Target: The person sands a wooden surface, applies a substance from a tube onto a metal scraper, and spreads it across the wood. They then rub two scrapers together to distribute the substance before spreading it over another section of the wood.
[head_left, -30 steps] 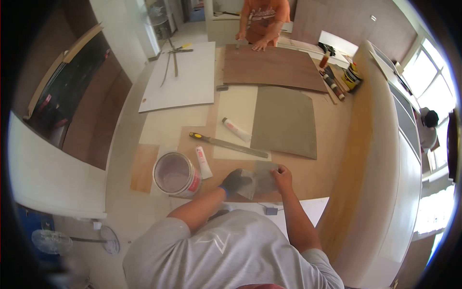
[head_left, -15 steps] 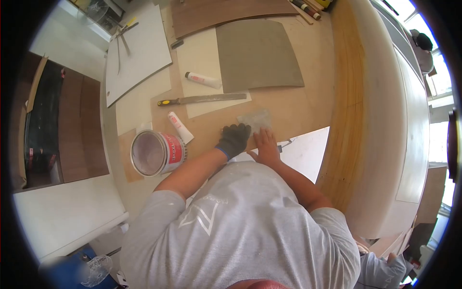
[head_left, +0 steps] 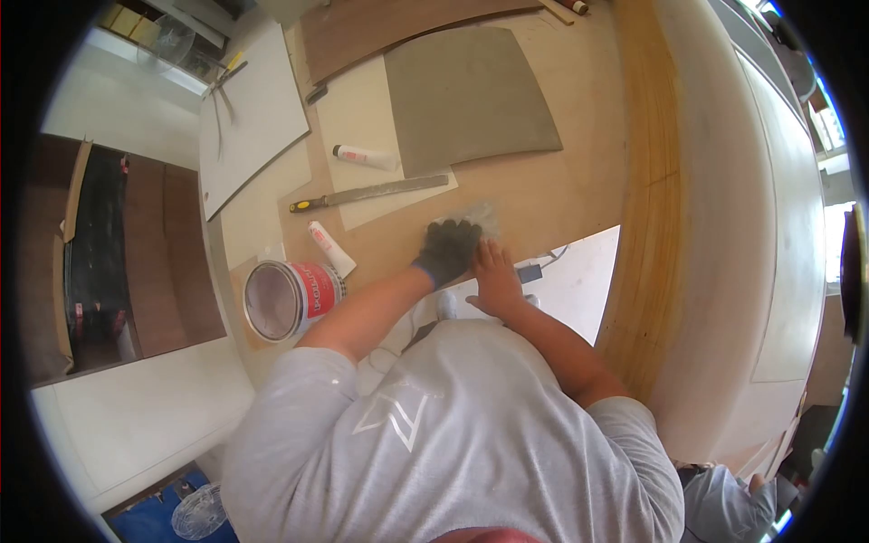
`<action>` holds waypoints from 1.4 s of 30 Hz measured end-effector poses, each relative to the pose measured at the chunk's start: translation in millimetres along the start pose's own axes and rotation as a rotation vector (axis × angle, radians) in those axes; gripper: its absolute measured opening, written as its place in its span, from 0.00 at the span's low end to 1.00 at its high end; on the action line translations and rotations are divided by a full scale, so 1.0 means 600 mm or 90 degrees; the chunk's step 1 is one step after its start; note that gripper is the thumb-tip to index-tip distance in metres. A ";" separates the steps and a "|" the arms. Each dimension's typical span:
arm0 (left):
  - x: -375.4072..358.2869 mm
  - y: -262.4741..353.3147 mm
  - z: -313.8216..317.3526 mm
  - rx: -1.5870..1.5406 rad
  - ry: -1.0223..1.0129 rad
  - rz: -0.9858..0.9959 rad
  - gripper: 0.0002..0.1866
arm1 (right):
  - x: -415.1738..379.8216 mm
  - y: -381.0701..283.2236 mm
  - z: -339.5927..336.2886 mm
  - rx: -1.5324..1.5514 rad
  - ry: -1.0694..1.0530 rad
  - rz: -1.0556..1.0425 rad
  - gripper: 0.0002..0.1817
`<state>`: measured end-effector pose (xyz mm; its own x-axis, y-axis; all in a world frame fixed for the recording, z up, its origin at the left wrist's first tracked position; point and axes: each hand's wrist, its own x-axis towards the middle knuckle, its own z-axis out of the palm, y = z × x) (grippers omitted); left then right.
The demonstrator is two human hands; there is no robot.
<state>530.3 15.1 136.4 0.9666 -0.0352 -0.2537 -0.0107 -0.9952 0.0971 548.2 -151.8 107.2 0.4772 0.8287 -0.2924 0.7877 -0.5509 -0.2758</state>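
My left hand (head_left: 450, 250), in a dark grey glove, rests with bent fingers over the near left part of a crumpled clear plastic sheet (head_left: 484, 217). Anything under its palm is hidden. Bare and palm down, my right hand (head_left: 496, 276) lies beside it, fingers stretched toward the sheet's near edge. Left of the hands are a white tube (head_left: 332, 248) and a tin with a red label (head_left: 319, 290), its round end turned toward me. Beyond them, a flat rasp (head_left: 376, 191) with a yellow and black handle lies crosswise.
A second tube (head_left: 365, 157) lies past the rasp. A grey-green sheet (head_left: 472, 100), a brown panel (head_left: 389, 27) and a white board (head_left: 253, 118) cover the far side. A long wooden edge (head_left: 654, 208) borders the right. Another person's sleeve (head_left: 724, 502) shows at lower right.
My left hand has slid right across the plastic sheet, closer to my right hand. The view has shifted slightly, moving the table contents left in the picture.
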 end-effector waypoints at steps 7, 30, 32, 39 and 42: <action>0.049 0.015 -0.010 0.011 0.008 -0.026 0.17 | -0.006 0.007 -0.013 0.018 -0.018 -0.017 0.53; 0.068 0.050 -0.038 -0.035 -0.017 -0.093 0.24 | 0.001 0.027 -0.012 0.002 -0.056 -0.048 0.54; 0.065 0.053 -0.035 -0.006 0.015 -0.100 0.19 | -0.004 0.022 -0.010 -0.006 -0.035 -0.049 0.55; 0.084 0.062 -0.018 -0.034 0.011 -0.122 0.14 | -0.003 0.027 -0.007 0.000 -0.019 -0.069 0.56; 0.116 0.045 -0.024 -0.038 0.074 -0.125 0.14 | 0.011 0.034 0.003 -0.008 -0.015 -0.064 0.57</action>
<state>601.1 -12.6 135.4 0.9716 0.1734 -0.1612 0.1929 -0.9745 0.1143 567.0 -158.0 98.0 0.3859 0.8775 -0.2848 0.8366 -0.4629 -0.2928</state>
